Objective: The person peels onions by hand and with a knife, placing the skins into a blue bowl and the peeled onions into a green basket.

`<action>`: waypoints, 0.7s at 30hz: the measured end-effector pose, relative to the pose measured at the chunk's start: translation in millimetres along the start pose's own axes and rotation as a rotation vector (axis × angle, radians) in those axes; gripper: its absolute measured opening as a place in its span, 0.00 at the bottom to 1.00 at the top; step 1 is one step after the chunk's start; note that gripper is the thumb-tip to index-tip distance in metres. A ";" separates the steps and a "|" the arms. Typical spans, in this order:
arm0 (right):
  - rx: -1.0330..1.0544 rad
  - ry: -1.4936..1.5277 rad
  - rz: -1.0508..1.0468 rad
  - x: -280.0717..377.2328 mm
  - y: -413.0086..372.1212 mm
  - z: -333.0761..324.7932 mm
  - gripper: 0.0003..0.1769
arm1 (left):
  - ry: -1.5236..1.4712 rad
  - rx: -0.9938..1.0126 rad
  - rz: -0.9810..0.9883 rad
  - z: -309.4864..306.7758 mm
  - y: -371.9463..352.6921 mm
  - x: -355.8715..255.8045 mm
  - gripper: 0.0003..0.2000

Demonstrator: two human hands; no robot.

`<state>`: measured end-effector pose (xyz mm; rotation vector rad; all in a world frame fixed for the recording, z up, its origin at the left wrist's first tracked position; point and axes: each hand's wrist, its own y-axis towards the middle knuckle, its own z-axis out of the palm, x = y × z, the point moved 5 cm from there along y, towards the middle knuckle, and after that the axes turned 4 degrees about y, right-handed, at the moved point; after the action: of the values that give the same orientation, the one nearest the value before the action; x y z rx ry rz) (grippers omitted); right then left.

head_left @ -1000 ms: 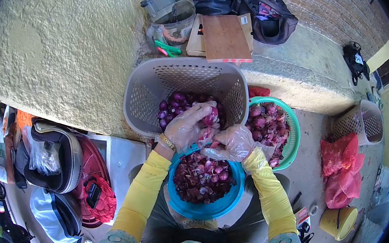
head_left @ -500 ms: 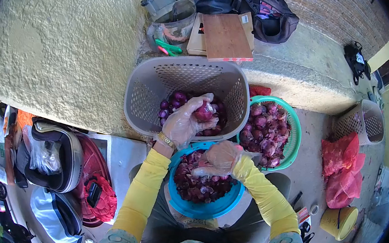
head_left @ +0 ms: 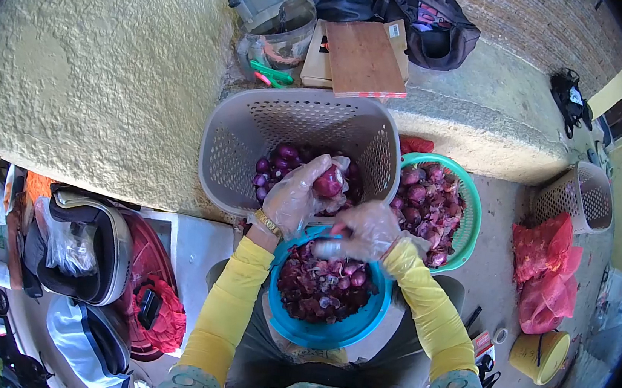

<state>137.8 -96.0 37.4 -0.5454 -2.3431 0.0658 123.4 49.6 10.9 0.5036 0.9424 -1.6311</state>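
My left hand (head_left: 297,196), in a clear plastic glove, is closed around a red onion (head_left: 329,181) above the near side of the grey perforated basket (head_left: 213,155). Smaller peeled red onions (head_left: 282,162) lie in that basket. Over the blue basin (head_left: 328,337), my gloved right hand (head_left: 369,232) has its fingers curled in. Motion blurs its fingertips, and whatever they hold cannot be made out. Loose onion skins (head_left: 308,288) and several small onions fill the basin. Right of the basket, a green basket (head_left: 473,218) holds unpeeled onions (head_left: 424,198).
A brown board (head_left: 363,59) lies on a box behind the grey basket, beside green-handled scissors (head_left: 270,73). Red mesh bags (head_left: 550,283) and a yellow bucket (head_left: 553,356) are at right. A white box (head_left: 200,254) and a red basin (head_left: 142,252) stand at left.
My right hand has risen from low over the blue basin to its far rim, nearer my left hand. My left hand keeps the onion, turned slightly.
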 end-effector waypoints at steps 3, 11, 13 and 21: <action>-0.641 0.181 -0.019 -13.7 -6.2 -28.1 0.27 | -0.054 0.007 -0.057 6.6 1.7 7.2 0.21; -0.760 0.170 -0.008 -21.9 -11.4 -31.1 0.28 | -0.102 0.171 -0.121 13.2 -1.5 13.7 0.20; -0.713 0.117 0.048 -28.3 -9.7 -27.1 0.29 | -0.078 0.153 -0.105 13.6 -1.1 12.7 0.20; -0.687 0.105 0.090 -26.2 -10.3 -28.6 0.31 | -0.098 0.133 -0.098 7.7 2.1 16.2 0.21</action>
<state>170.2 -118.9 43.7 -0.9528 -2.2014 -0.7308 122.0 33.5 2.7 0.4692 0.8000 -1.7995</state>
